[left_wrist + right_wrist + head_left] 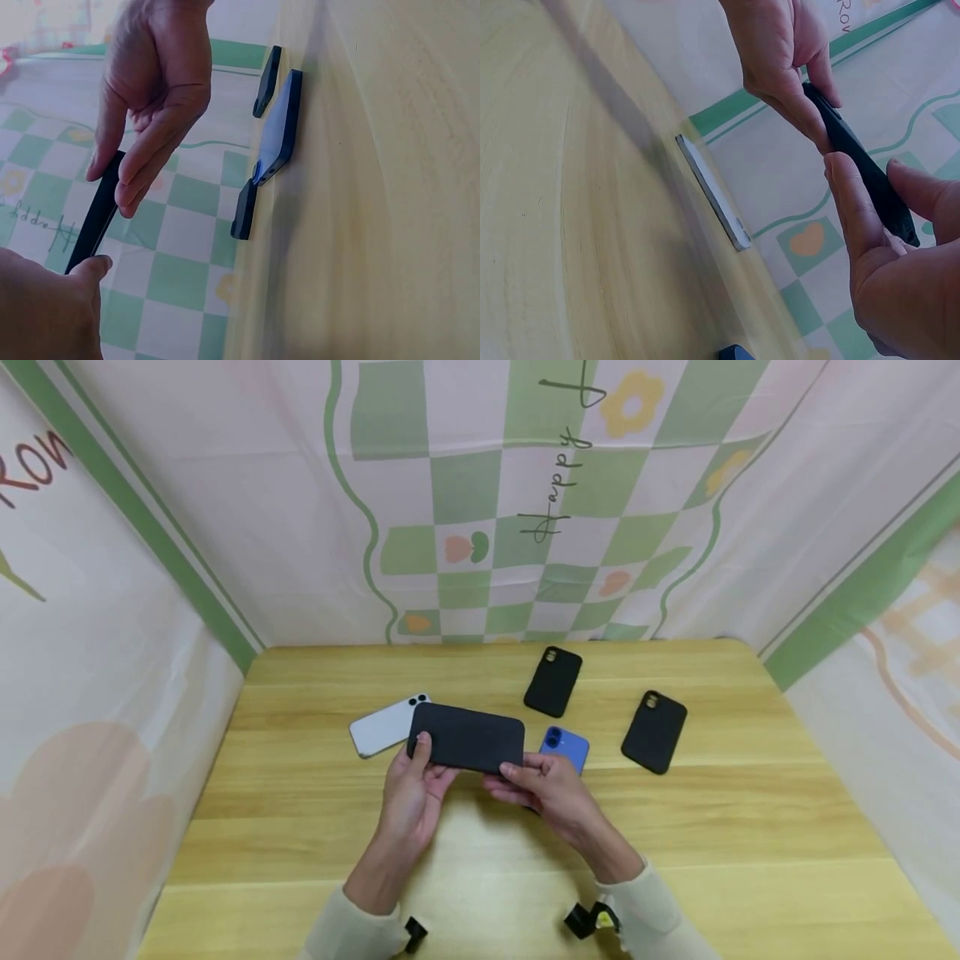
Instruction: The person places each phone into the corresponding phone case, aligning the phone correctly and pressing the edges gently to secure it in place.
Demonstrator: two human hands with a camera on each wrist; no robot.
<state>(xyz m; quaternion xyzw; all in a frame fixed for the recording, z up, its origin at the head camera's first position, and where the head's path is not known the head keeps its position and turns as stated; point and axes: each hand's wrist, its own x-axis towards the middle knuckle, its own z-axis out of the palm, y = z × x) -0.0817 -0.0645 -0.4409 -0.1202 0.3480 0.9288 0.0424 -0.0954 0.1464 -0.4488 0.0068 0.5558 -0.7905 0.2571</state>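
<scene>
A flat black phone-shaped slab (472, 739) is held level above the table between both hands. The left hand (408, 797) grips its left end, thumb on the upper face and fingers beneath. At the lower right corner, the right hand (555, 793) pinches it between thumb and fingers. The right wrist view shows the slab (862, 165) edge-on. Behind its left end lies a white phone (382, 728), camera lenses showing. A blue phone (568, 745), partly hidden by the right hand, lies on the table.
Two black phone cases with camera cutouts lie on the wooden table (300, 827): one case (553, 683) toward the back, another case (654, 733) at the right. A patterned cloth (465, 485) hangs behind the table. Black wrist mounts (581, 921) show by the sleeves.
</scene>
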